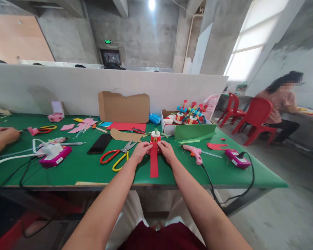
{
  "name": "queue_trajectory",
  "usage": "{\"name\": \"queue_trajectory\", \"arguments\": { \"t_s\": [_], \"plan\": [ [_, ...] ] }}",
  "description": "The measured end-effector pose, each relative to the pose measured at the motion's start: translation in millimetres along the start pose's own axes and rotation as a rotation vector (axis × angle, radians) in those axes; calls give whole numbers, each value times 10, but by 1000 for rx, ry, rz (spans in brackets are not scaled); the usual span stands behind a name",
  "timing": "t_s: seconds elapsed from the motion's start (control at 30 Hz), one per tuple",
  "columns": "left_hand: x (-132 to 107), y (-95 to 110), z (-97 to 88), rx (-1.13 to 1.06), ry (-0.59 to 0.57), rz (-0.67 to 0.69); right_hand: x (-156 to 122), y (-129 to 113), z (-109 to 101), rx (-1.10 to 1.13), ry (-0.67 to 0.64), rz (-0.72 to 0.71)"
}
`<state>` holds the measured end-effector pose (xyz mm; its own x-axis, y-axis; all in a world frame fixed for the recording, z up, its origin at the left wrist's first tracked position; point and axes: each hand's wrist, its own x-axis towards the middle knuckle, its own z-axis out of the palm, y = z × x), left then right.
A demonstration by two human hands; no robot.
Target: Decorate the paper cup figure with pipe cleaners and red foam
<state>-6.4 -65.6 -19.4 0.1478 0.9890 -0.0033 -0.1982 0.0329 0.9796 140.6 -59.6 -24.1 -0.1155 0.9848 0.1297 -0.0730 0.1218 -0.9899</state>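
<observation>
In front of me, a small red and white paper cup figure (155, 135) stands upright with green folded-paper arms out to both sides. A long red paper strip (154, 163) runs from its front down toward the table's near edge. My left hand (141, 151) has its fingers closed at the strip's upper left edge, against the cup. From the other side, my right hand (167, 150) pinches the strip's upper right edge at the cup. Fingertips partly cover the cup's lower part. Scissors (121, 152) with red and yellow handles lie open beside my left hand.
A pink glue gun (195, 152) and a purple power socket (237, 159) lie to the right. A box (169, 130) of finished figures stands behind. On the left are a phone (99, 143), another socket (56, 158) and a co-worker's hand (5, 135). A person (279, 97) sits far right.
</observation>
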Motion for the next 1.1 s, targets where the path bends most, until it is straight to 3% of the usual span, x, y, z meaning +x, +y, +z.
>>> {"name": "queue_trajectory", "arguments": {
  "t_s": [0.17,0.33,0.57,0.8,1.1],
  "plan": [
    [25,-14,-19,-37,19,-3,16,55,-14,-173,-61,-39],
    [31,-20,-15,-34,26,-1,29,75,-42,-294,-2,-107],
    [18,1,-14,-36,37,-13,33,13,-46,-89,-23,60],
    [-10,10,11,27,-3,-9,7,53,-46,-109,-84,-22],
    [5,28,-1,-23,29,-48,26,11,-66,152,50,21]
  ]
}}
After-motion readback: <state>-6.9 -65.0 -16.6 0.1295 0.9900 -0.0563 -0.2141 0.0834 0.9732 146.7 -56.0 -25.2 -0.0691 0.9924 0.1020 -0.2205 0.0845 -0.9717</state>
